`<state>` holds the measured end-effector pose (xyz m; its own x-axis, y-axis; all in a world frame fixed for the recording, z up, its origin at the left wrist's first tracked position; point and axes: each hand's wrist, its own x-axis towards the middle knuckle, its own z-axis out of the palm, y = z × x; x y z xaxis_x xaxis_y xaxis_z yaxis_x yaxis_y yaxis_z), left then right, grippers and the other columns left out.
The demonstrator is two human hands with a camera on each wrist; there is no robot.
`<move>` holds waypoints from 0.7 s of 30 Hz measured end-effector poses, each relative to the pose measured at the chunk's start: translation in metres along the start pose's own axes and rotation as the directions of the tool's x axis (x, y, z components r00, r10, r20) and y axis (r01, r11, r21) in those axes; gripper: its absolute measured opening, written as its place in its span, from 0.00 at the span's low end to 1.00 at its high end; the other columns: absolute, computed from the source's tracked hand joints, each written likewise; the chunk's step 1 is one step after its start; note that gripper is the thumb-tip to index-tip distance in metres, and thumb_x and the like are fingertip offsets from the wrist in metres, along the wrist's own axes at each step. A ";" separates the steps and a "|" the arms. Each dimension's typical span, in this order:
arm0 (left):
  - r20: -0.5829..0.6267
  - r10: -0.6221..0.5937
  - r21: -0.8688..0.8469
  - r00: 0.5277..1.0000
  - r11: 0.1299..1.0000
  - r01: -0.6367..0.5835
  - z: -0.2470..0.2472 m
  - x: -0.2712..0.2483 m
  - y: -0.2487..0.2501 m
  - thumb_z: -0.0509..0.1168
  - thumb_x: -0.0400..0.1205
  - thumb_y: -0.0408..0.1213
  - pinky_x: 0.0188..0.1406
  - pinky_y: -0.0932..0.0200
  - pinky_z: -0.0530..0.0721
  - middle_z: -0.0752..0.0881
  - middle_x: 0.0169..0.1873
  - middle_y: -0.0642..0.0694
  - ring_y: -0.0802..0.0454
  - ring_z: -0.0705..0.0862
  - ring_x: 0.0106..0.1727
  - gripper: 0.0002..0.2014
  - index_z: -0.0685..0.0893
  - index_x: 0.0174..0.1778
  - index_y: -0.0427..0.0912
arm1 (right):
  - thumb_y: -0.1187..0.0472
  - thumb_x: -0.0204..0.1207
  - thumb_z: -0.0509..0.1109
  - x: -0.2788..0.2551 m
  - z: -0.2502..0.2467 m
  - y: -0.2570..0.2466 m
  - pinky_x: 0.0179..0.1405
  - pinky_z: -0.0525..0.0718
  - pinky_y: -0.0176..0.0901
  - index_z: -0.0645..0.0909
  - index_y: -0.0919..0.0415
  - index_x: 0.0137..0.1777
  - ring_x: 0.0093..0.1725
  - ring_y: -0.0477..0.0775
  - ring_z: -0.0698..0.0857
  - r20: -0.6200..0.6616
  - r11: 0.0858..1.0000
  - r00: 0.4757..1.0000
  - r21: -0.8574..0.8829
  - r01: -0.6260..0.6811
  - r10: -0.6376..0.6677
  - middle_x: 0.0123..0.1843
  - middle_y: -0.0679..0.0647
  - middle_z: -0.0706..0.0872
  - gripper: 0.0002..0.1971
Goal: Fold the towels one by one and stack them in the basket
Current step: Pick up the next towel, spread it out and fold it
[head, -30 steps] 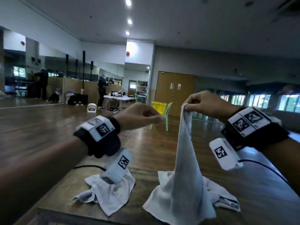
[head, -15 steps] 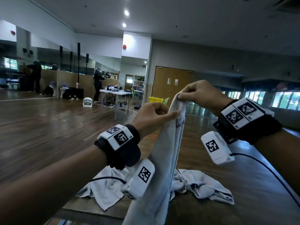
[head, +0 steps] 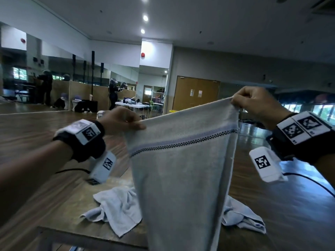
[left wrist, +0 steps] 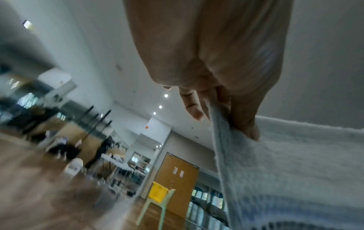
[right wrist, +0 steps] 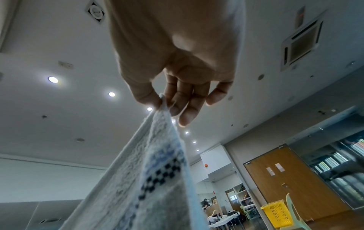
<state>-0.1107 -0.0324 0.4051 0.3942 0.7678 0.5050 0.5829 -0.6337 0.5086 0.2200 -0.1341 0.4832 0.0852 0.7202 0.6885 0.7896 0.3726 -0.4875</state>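
- I have the towel [head: 183, 160] up in the air, spread flat between my two hands, its top edge running from lower left to higher right.
- My left hand [head: 121, 120] pinches the left top corner; the left wrist view shows the thumb pressed on the near face and fingers [left wrist: 192, 107] behind the cloth.
- My right hand [head: 257, 105] pinches the right top corner between thumb and forefinger, the other fingers [right wrist: 187, 105] loosely curled beside it and holding nothing.
- The towel hangs over the near edge of the table [head: 290, 223], its striped band [head: 183, 142] just below my grip; I cannot see the bottom edge, which runs out of the picture.
- To do this step well, I judge I should level my hands first, since the right corner sits higher and a slanted edge would give a crooked fold.
- I would keep the top edge taut but not stretched, so the sides hang straight.
- Then bring the two corners together, match them, and let the band line up with itself as a check.
- The grips are right at the corners, so a slip is possible; a firmer hold before moving would help.
- Two crumpled towels [head: 117, 211] lie on the table behind the hanging one, at left and right; I should lay this one down clear of them.
- A yellow basket [right wrist: 275, 213] stands on a chair far off; whether it is the one for stacking, I cannot tell.
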 end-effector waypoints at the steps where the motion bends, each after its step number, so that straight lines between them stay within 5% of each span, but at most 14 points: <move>1: 0.001 0.020 0.109 1.000 0.994 -0.020 -0.009 0.001 -0.004 0.71 0.76 0.43 0.42 0.56 0.82 0.88 0.39 0.46 0.53 0.85 0.41 0.08 0.87 0.41 0.42 | 0.62 0.76 0.67 -0.002 -0.002 0.004 0.31 0.73 0.36 0.80 0.62 0.44 0.35 0.46 0.77 0.004 1.000 1.000 0.001 -0.004 0.004 0.37 0.53 0.81 0.04; 4: 0.010 0.108 0.326 0.994 0.939 -0.105 -0.031 -0.003 0.004 0.68 0.77 0.45 0.36 0.59 0.77 0.86 0.34 0.50 0.59 0.82 0.34 0.07 0.85 0.39 0.45 | 0.64 0.75 0.67 -0.008 -0.013 0.012 0.31 0.74 0.38 0.79 0.60 0.38 0.34 0.49 0.78 -0.011 1.000 1.000 0.002 -0.022 0.022 0.35 0.54 0.81 0.05; 7: -0.019 0.128 0.256 0.992 0.959 -0.119 -0.053 -0.017 0.017 0.67 0.75 0.50 0.29 0.64 0.74 0.81 0.25 0.55 0.60 0.79 0.26 0.09 0.80 0.31 0.53 | 0.65 0.76 0.66 -0.018 -0.027 0.013 0.22 0.73 0.35 0.77 0.58 0.33 0.25 0.45 0.76 0.059 0.999 0.998 0.025 -0.040 0.038 0.26 0.49 0.80 0.10; 11: 0.032 0.134 0.017 0.990 0.991 -0.135 -0.075 -0.035 0.037 0.66 0.72 0.58 0.44 0.42 0.85 0.86 0.41 0.35 0.36 0.85 0.43 0.20 0.85 0.42 0.43 | 0.68 0.76 0.66 -0.032 -0.048 0.004 0.32 0.74 0.45 0.76 0.63 0.33 0.32 0.55 0.76 0.052 0.999 0.998 0.025 0.032 -0.033 0.32 0.62 0.80 0.09; 14: -0.002 0.180 -0.047 0.984 0.983 -0.180 -0.089 -0.037 0.052 0.67 0.64 0.68 0.39 0.59 0.87 0.86 0.43 0.38 0.53 0.86 0.42 0.31 0.85 0.45 0.41 | 0.68 0.74 0.69 -0.035 -0.063 -0.006 0.34 0.73 0.46 0.77 0.64 0.32 0.31 0.51 0.76 0.004 0.994 0.995 -0.040 0.100 -0.100 0.30 0.61 0.80 0.09; 16: -0.035 0.188 -0.043 0.981 0.981 -0.190 -0.103 -0.037 0.063 0.68 0.59 0.73 0.45 0.54 0.88 0.87 0.44 0.39 0.50 0.86 0.46 0.34 0.86 0.43 0.46 | 0.67 0.74 0.70 -0.032 -0.074 -0.014 0.35 0.72 0.45 0.76 0.59 0.30 0.31 0.50 0.75 -0.027 0.991 0.992 -0.043 0.126 -0.127 0.26 0.52 0.80 0.11; 18: -0.077 0.175 -0.004 0.982 0.984 -0.176 -0.118 -0.035 0.074 0.68 0.58 0.74 0.53 0.44 0.84 0.88 0.44 0.39 0.43 0.86 0.48 0.32 0.86 0.42 0.50 | 0.68 0.73 0.70 -0.026 -0.081 -0.024 0.31 0.73 0.43 0.76 0.57 0.29 0.28 0.46 0.76 -0.066 0.988 0.986 -0.031 0.153 -0.155 0.24 0.46 0.81 0.13; 21: -0.138 0.172 0.033 0.975 0.985 -0.169 -0.135 -0.027 0.085 0.68 0.71 0.61 0.45 0.47 0.81 0.88 0.43 0.41 0.46 0.84 0.43 0.19 0.85 0.42 0.49 | 0.71 0.73 0.68 -0.014 -0.083 -0.039 0.25 0.75 0.35 0.77 0.57 0.32 0.22 0.37 0.76 -0.102 0.981 0.975 -0.013 0.195 -0.195 0.27 0.49 0.82 0.11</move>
<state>-0.1680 -0.1195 0.5286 0.3866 0.6271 0.6762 0.5314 -0.7507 0.3925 0.2382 -0.2072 0.5366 -0.0089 0.5699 0.8217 0.7986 0.4985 -0.3371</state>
